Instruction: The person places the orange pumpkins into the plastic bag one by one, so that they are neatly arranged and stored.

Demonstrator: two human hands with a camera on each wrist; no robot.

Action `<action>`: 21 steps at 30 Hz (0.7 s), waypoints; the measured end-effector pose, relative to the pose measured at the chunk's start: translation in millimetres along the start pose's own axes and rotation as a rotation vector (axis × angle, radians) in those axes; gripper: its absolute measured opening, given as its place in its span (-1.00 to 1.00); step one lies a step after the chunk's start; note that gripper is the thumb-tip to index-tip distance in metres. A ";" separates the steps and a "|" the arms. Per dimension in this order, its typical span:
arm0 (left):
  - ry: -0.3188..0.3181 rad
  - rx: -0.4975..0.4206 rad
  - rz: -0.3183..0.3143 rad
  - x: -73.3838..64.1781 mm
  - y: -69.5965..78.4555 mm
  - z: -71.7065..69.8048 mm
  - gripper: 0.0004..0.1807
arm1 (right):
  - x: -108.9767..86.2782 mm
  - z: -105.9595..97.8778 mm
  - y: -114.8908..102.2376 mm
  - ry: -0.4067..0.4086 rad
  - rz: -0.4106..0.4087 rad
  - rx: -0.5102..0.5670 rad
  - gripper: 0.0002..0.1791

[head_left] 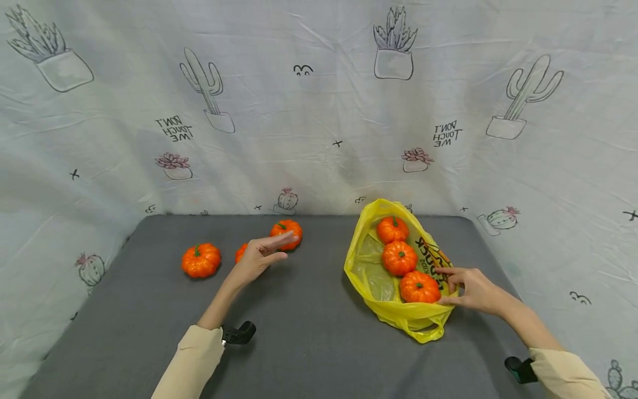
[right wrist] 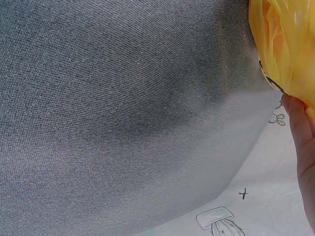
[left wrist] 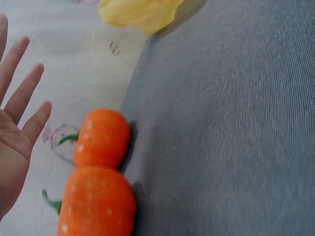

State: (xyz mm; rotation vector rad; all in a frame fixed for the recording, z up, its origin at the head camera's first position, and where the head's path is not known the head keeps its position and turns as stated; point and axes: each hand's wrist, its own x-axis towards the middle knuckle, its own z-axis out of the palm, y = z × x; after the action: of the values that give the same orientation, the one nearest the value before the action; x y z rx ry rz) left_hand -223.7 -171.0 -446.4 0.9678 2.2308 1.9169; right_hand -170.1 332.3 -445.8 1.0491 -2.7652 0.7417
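In the head view my left hand (head_left: 253,258) hovers over the left half of the table, fingers straight and holding nothing. It partly covers a small orange pumpkin (head_left: 241,252). Another pumpkin (head_left: 289,228) lies just past its fingertips, and a third pumpkin (head_left: 201,260) sits farther left. At the right stands a yellow plastic bag (head_left: 399,313), its mouth spread wide. Inside it, a far pumpkin (head_left: 392,228), a middle pumpkin (head_left: 400,258) and a near pumpkin (head_left: 420,287) lie in a row. My right hand (head_left: 472,290) pinches the bag's right rim between thumb and fingers.
A grey cloth-covered table (head_left: 319,343) lies under everything. Behind and beside it hangs a white curtain (head_left: 319,111) printed with cacti. One bag handle loop (head_left: 423,335) droops toward the table's front.
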 end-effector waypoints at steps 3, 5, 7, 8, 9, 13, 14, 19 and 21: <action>0.002 0.015 -0.022 -10.7 1.4 -8.9 -0.45 | -0.3 0.4 -1.2 0.006 -0.003 -0.002 -0.55; 0.002 0.010 -0.026 -18.2 1.8 -15.5 -0.45 | -0.5 0.7 -1.8 0.010 -0.002 -0.001 -0.55; 0.005 0.000 -0.030 -26.0 2.1 -22.8 -0.46 | -0.9 0.9 -2.2 0.009 -0.002 -0.001 -0.54; 0.008 -0.011 -0.032 -29.9 2.6 -26.6 -0.47 | -1.1 0.9 -2.2 0.008 -0.002 0.001 -0.54; 0.010 -0.020 -0.034 -33.9 3.0 -30.5 -0.48 | -1.2 1.0 -2.2 0.007 -0.001 0.002 -0.54; 0.009 -0.007 -0.067 -49.9 7.0 -47.0 -0.50 | -1.9 1.2 -1.7 -0.002 0.002 -0.001 -0.53; 0.005 -0.002 -0.073 -53.8 8.0 -51.1 -0.51 | -1.9 1.3 -1.4 -0.003 0.001 -0.003 -0.53; -0.040 -0.056 -0.018 -74.6 8.7 -73.4 -0.49 | -2.0 2.4 -1.0 -0.003 -0.009 -0.018 -0.54; -0.046 -0.098 0.023 -82.9 7.1 -82.4 -0.46 | -2.4 2.6 -1.5 0.000 -0.006 -0.015 -0.54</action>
State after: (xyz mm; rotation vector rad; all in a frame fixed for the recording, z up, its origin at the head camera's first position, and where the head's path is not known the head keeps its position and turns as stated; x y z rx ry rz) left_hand -188.6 -282.7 -450.2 1.0172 2.0890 1.9715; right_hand -167.1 331.6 -448.0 1.0538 -2.7627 0.7183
